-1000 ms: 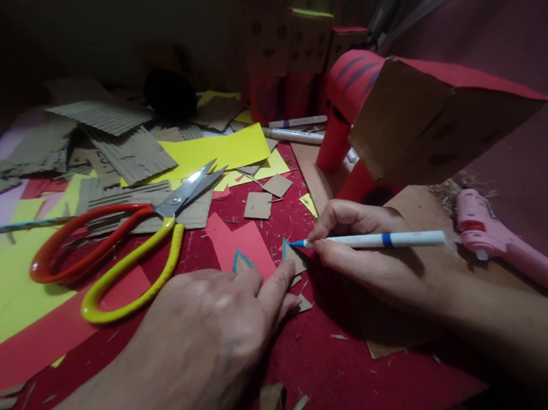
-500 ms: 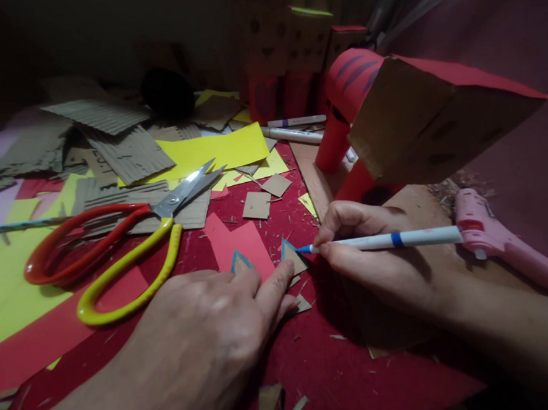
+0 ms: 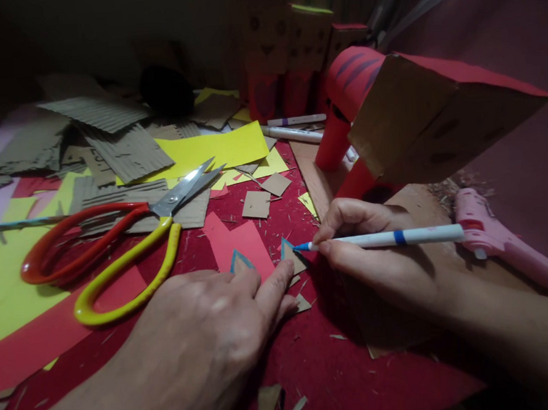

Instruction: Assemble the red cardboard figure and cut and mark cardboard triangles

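Observation:
A small cardboard triangle (image 3: 298, 265) with a blue line along its edge lies on the red surface. My left hand (image 3: 220, 323) lies flat, its index fingertip pressing this triangle down. A second blue-edged triangle (image 3: 243, 261) pokes out past the left knuckles, over red paper (image 3: 251, 240). Pinched in the fingers of my right hand (image 3: 366, 239) is a white marker (image 3: 429, 235) with a blue band and blue tip. That tip touches the first triangle near its right edge.
Scissors (image 3: 172, 202) with red and yellow handles lie open at left, by cardboard scraps (image 3: 126, 149) and yellow paper (image 3: 219, 148). At right stand a red-and-cardboard box-headed figure (image 3: 403, 123) and a pink glue gun (image 3: 489, 229). More box figures (image 3: 310, 42) are at the back.
The marker's tip has shifted slightly left and up along the triangle's edge, with my right hand. My left hand stays in place.

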A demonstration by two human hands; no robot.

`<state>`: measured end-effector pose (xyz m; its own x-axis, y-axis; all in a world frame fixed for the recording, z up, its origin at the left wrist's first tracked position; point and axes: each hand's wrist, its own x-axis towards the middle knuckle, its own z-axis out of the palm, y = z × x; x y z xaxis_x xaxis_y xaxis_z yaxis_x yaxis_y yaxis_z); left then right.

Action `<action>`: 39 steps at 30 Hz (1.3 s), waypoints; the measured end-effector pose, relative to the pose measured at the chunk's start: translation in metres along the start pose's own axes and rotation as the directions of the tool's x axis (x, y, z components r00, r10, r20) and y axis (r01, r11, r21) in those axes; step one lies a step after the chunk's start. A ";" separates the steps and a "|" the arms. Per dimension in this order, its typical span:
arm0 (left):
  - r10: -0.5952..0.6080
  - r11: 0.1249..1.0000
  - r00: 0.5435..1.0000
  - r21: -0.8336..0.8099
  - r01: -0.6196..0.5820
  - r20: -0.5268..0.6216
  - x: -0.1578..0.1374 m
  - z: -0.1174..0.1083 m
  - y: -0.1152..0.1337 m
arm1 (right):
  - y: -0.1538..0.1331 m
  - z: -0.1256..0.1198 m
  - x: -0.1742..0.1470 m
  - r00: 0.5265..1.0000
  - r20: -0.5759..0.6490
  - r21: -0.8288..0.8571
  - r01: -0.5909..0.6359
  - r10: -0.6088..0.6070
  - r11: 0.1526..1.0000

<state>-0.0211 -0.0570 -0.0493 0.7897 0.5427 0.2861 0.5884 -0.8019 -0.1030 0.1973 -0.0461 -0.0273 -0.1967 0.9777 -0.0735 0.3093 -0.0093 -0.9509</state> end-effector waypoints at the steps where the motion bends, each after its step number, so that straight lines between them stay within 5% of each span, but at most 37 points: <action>1: 0.000 1.000 1.000 -0.001 0.000 0.002 -0.001 0.001 0.000 | 0.000 0.000 0.001 1.000 0.006 -0.010 0.012 -0.012 1.000; 8: 0.011 1.000 1.000 0.014 -0.011 0.002 0.000 -0.001 0.000 | -0.003 0.000 0.002 1.000 0.011 -0.120 0.020 -0.019 0.993; 19: -0.026 0.999 1.000 0.044 0.026 -0.009 -0.007 0.007 0.000 | -0.006 -0.002 0.000 0.999 0.022 -0.061 0.044 -0.042 0.997; 27: -0.008 1.000 0.999 0.003 0.008 -0.050 -0.008 0.008 0.000 | 0.001 -0.005 -0.002 0.996 -0.018 0.037 -0.082 0.083 0.996; 39: -0.011 1.000 1.000 -0.004 0.011 -0.011 -0.010 0.008 0.001 | -0.007 0.000 0.000 0.999 -0.001 -0.018 -0.044 0.044 0.999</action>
<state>-0.0272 -0.0609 -0.0597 0.7811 0.5491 0.2973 0.5966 -0.7968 -0.0959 0.1952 -0.0458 -0.0210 -0.1817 0.9766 -0.1151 0.3341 -0.0487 -0.9413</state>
